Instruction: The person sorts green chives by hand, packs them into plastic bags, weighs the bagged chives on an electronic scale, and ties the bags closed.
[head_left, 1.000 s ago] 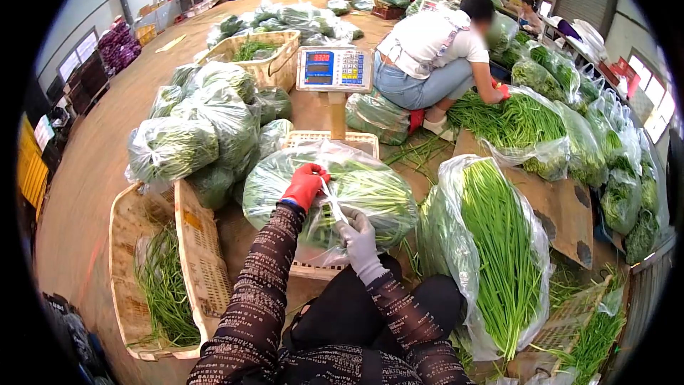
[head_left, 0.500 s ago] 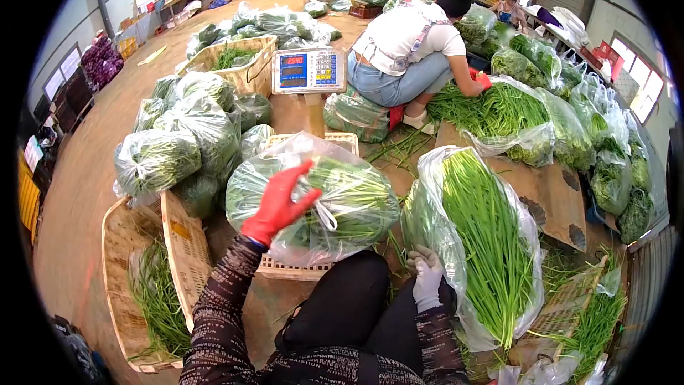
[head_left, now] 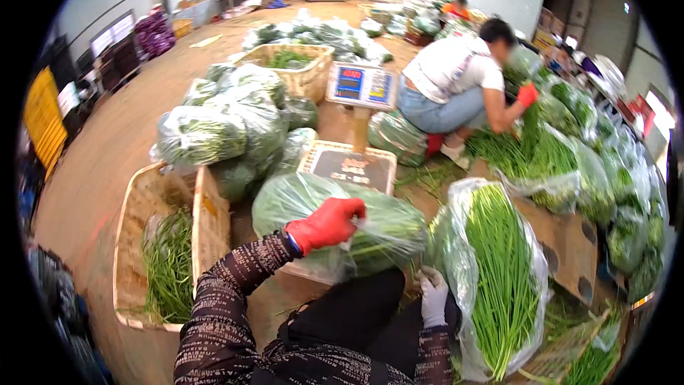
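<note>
My left hand (head_left: pixel 325 227), in a red glove, is closed on the gathered top of a clear plastic bag of green vegetables (head_left: pixel 293 201). The bag lies at the near end of the scale platform (head_left: pixel 356 168), just before my knees. My right hand (head_left: pixel 432 295), in a pale grey glove, rests by my right knee with its fingers curled; whatever they may hold is hidden. Beside it lies an open plastic bag of long green stalks (head_left: pixel 502 271). Behind the platform stands the scale's display (head_left: pixel 361 85), its red digits blurred.
A plastic crate (head_left: pixel 128 257) with loose stalks stands at left, bagged greens (head_left: pixel 214 125) piled behind it. Another person (head_left: pixel 456 78) in red gloves squats at right, handling greens. Cardboard (head_left: pixel 563 242) and a row of filled bags (head_left: pixel 627 235) lie along the right.
My left hand has gone from open above the bag to closed on its top. The bag has come nearer me, baring the scale platform. The view has shifted, and the other person lifts some greens.
</note>
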Action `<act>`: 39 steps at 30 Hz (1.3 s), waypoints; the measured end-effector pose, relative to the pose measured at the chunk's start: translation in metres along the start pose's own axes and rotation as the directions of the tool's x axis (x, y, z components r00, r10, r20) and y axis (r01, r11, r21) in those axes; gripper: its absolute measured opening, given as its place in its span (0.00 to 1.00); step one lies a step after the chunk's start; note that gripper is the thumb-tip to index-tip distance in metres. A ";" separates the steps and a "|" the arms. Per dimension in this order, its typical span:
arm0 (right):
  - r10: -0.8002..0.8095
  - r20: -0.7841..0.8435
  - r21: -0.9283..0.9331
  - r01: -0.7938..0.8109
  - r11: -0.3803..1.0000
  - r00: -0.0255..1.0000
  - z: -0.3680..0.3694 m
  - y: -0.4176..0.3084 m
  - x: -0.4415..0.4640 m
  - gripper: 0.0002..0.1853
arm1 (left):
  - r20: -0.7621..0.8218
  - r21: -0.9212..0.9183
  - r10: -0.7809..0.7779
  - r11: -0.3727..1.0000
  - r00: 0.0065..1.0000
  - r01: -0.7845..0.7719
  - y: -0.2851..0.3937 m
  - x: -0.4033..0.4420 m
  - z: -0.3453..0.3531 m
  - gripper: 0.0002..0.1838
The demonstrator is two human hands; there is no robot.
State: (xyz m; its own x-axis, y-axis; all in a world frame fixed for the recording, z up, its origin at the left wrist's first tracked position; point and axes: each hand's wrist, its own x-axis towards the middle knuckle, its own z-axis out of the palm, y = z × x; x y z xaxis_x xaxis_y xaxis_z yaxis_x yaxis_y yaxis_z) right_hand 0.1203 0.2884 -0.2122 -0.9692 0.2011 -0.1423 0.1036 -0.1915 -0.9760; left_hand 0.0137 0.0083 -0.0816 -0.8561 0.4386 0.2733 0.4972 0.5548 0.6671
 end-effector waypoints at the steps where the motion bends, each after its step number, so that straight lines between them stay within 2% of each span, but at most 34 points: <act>1: -0.070 0.009 -0.087 0.070 0.994 0.998 -0.006 0.008 0.002 0.15 | -0.020 -0.078 0.008 0.997 1.000 -0.010 0.013 -0.003 -0.008 0.11; 2: -0.140 0.017 -0.169 0.140 0.976 0.990 -0.009 0.017 0.007 0.15 | -0.037 -0.156 0.019 0.988 0.999 -0.024 0.027 -0.007 -0.016 0.11; 3: -0.112 0.004 -0.167 0.111 0.980 0.994 -0.001 -0.001 -0.001 0.16 | 0.002 -0.230 -0.093 0.969 0.996 0.091 0.041 -0.007 -0.025 0.12; 4: -0.077 0.021 -0.160 0.079 0.984 0.997 0.001 -0.007 -0.004 0.15 | -0.019 -0.221 -0.106 0.970 0.994 0.099 0.043 -0.005 -0.034 0.12; 6: -0.141 0.046 -0.159 0.147 0.976 0.989 -0.006 0.006 0.004 0.14 | -0.028 -0.394 -0.081 0.917 0.996 0.063 0.044 0.003 -0.056 0.13; 7: -0.073 0.026 -0.171 0.076 0.982 0.997 -0.005 0.005 0.005 0.13 | -0.085 -0.411 -0.144 0.907 0.986 0.096 0.050 0.012 -0.074 0.14; 8: -0.128 0.040 -0.232 0.134 0.963 0.991 -0.017 0.027 0.015 0.12 | -0.120 -0.482 -0.218 0.866 0.968 0.135 0.046 0.022 -0.086 0.15; 10: -0.024 0.029 -0.126 0.028 0.992 0.999 -0.003 0.006 0.010 0.12 | -0.143 -0.457 -0.286 0.868 0.948 0.193 0.020 0.039 -0.110 0.16; 12: -0.016 0.010 -0.116 0.017 0.993 1.000 0.000 0.010 0.016 0.12 | -0.208 -0.383 -0.228 0.914 0.951 0.136 0.009 0.052 -0.150 0.17; 14: 0.012 -0.010 -0.113 -0.013 0.993 1.000 -0.003 0.015 0.017 0.13 | -0.399 -0.247 -0.149 0.968 0.905 0.050 0.019 0.068 -0.203 0.15; 15: 0.019 -0.008 -0.140 -0.020 0.990 1.000 -0.005 0.016 0.019 0.14 | -0.503 -0.024 -0.090 0.996 0.860 0.090 0.028 0.074 -0.237 0.14; 16: 0.023 -0.004 -0.164 -0.024 0.986 1.000 -0.006 0.016 0.022 0.15 | -0.603 0.134 0.083 0.991 0.793 -0.002 0.015 0.081 -0.274 0.13; 17: 0.027 0.004 -0.165 -0.026 0.986 1.000 -0.004 0.015 0.023 0.15 | -0.732 0.174 0.059 0.979 0.679 0.102 0.017 0.079 -0.304 0.12; 18: 0.042 -0.003 -0.138 -0.042 0.990 0.999 -0.002 0.013 0.022 0.15 | -0.823 0.164 0.093 0.983 0.560 0.077 -0.003 0.076 -0.340 0.11; 19: 0.056 -0.013 -0.109 -0.057 0.992 0.998 0.000 0.011 0.021 0.15 | -0.901 0.300 0.210 0.934 0.380 0.196 -0.023 0.066 -0.367 0.06; 20: 0.063 -0.014 -0.104 -0.064 0.993 0.998 0.001 0.009 0.020 0.15 | -0.922 0.309 0.200 0.895 0.331 0.321 -0.037 0.046 -0.380 0.09; 21: 0.071 -0.015 -0.108 -0.072 0.991 0.997 0.001 0.008 0.020 0.14 | -0.937 0.300 0.162 0.827 0.309 0.476 -0.059 0.032 -0.391 0.21; 22: 0.080 -0.014 -0.115 -0.081 0.990 0.997 0.002 0.007 0.021 0.14 | -0.906 0.392 0.247 0.798 0.344 0.458 -0.088 0.015 -0.395 0.35; 23: 0.091 -0.014 -0.115 -0.092 0.989 0.996 0.001 0.009 0.021 0.14 | -0.911 0.368 0.228 0.826 0.344 0.427 -0.118 0.001 -0.393 0.42; 24: 0.084 -0.010 -0.142 -0.085 0.986 0.996 0.000 0.011 0.023 0.14 | -0.943 0.156 0.016 0.904 0.333 0.398 -0.129 -0.013 -0.374 0.45; 25: 0.078 -0.001 -0.168 -0.077 0.983 0.997 0.001 0.013 0.023 0.14 | -0.834 0.015 -0.113 0.974 0.541 0.225 -0.157 -0.035 -0.365 0.42; 26: 0.088 0.007 -0.168 -0.086 0.982 0.996 0.002 0.013 0.024 0.14 | -0.813 0.016 -0.158 0.956 0.561 0.292 -0.162 -0.050 -0.330 0.41; 27: 0.098 0.020 -0.179 -0.093 0.980 0.995 0.003 0.013 0.024 0.13 | -0.650 -0.328 -0.477 0.879 0.592 0.347 -0.124 -0.057 -0.286 0.39; 28: 0.107 0.031 -0.191 -0.099 0.977 0.994 0.004 0.011 0.022 0.13 | -0.558 -0.345 -0.536 0.844 0.634 0.410 -0.172 -0.076 -0.260 0.33; 29: 0.123 0.044 -0.175 -0.113 0.978 0.991 0.005 0.010 0.020 0.13 | -0.299 -0.440 -0.666 0.732 0.683 0.521 -0.127 -0.080 -0.220 0.27; 30: 0.129 0.047 -0.180 -0.119 0.976 0.990 0.006 0.008 0.018 0.13 | -0.173 -0.488 -0.674 0.692 0.718 0.532 -0.128 -0.085 -0.178 0.21; 31: 0.101 0.043 -0.193 -0.091 0.977 0.994 0.006 0.006 0.015 0.13 | 0.026 -0.546 -0.684 0.601 0.729 0.583 -0.120 -0.088 -0.143 0.21; 32: 0.073 0.033 -0.205 -0.065 0.977 0.997 0.004 0.005 0.009 0.14 | 0.107 -0.456 -0.621 0.663 0.776 0.594 -0.101 -0.085 -0.108 0.22; 33: 0.079 0.023 -0.209 -0.072 0.975 0.997 0.002 0.003 0.000 0.14 | 0.278 -0.506 -0.656 0.521 0.701 0.688 -0.099 -0.081 -0.072 0.23; 34: 0.032 -0.017 -0.204 -0.035 0.978 0.999 0.000 -0.002 -0.009 0.14 | 0.376 -0.504 -0.581 0.525 0.722 0.685 -0.071 -0.073 -0.046 0.23; 35: -0.014 -0.048 -0.199 0.005 0.980 0.999 0.002 -0.007 -0.019 0.15 | 0.468 -0.524 -0.408 0.586 0.784 0.618 -0.072 -0.067 -0.011 0.24; 37: -0.028 -0.173 -0.192 -0.005 0.981 0.985 0.003 -0.019 -0.041 0.15 | 0.556 -0.635 -0.195 0.528 0.808 0.564 -0.017 -0.046 0.022 0.26; 38: -0.098 -0.292 -0.157 0.054 0.986 0.951 0.003 -0.011 -0.049 0.12 | 0.562 -0.763 -0.060 0.346 0.825 0.546 0.003 -0.038 0.046 0.25; 39: -0.074 -0.168 -0.142 0.050 0.989 0.983 -0.020 -0.009 -0.069 0.11 | 0.608 -0.771 -0.005 0.234 0.794 0.592 0.019 -0.030 0.068 0.24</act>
State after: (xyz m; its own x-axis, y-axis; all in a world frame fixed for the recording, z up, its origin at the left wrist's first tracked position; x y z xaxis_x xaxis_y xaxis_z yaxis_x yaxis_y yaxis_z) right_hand 0.1907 0.2955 -0.1969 -0.9230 0.3729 -0.0951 0.0854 -0.0425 -0.9954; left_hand 0.0583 0.0535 -0.1242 -0.5964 0.7753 -0.2077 -0.4991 -0.1556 0.8525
